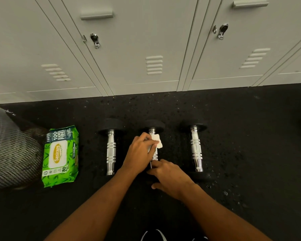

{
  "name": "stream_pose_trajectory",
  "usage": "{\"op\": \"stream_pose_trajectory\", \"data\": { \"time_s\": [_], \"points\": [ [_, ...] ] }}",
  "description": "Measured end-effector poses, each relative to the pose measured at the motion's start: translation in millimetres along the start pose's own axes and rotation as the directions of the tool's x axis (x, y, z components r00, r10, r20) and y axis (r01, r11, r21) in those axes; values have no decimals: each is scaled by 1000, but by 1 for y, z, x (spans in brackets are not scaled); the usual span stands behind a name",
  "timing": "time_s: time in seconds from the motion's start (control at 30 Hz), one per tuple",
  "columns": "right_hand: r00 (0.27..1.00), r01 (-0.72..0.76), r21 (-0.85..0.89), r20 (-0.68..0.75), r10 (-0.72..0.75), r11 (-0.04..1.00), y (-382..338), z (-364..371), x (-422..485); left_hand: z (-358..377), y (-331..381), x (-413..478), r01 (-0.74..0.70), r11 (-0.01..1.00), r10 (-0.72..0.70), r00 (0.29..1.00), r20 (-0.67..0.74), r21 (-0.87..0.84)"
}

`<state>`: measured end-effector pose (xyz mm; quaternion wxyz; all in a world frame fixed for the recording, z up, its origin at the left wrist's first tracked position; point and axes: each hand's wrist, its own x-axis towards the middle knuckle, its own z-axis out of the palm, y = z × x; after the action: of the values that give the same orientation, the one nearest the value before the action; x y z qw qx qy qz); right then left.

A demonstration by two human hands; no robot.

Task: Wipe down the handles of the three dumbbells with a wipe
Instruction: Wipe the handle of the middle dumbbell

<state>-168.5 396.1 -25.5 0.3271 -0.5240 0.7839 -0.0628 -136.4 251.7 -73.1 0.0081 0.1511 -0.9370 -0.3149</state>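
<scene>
my left hand (141, 150) pinching wipe (157, 141) against middle dumbbell (154, 136) handle, far end. right hand (170, 178) closed over near end, steadying. i'd wrap wipe fully round, slide along grooves, rotate bar. side dumbbells lie untouched on floor (250, 136).

Left hand (141, 150) presses a white wipe (157, 141) against the middle dumbbell (154, 131) handle. Right hand (170, 176) grips its near end.

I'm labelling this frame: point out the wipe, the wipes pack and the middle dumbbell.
wipe (158, 140), head view, white corner showing beyond the fingers
wipes pack (60, 156), head view, front label
middle dumbbell (154, 125), head view, far black head
</scene>
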Motion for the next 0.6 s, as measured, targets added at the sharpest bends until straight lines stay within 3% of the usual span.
{"op": "stream_pose_trajectory", "data": {
  "time_s": [0.13,0.23,0.4,0.6],
  "points": [
    [1000,-5,30,-28,6,1000,0,2,-2,-6,-2,-29,-60,995,73,979,188,-75],
    [999,-4,49,-54,7,999,0,5,-4,-8,-10,-44,-70,987,103,966,238,-146],
    [998,-16,34,-56,18,999,-1,7,-2,-4,-10,-33,-126,990,133,984,121,-67],
    [1000,-12,10,-27,13,1000,-3,5,0,-3,-5,18,19,999,-21,998,-58,-38]
  ]
}}
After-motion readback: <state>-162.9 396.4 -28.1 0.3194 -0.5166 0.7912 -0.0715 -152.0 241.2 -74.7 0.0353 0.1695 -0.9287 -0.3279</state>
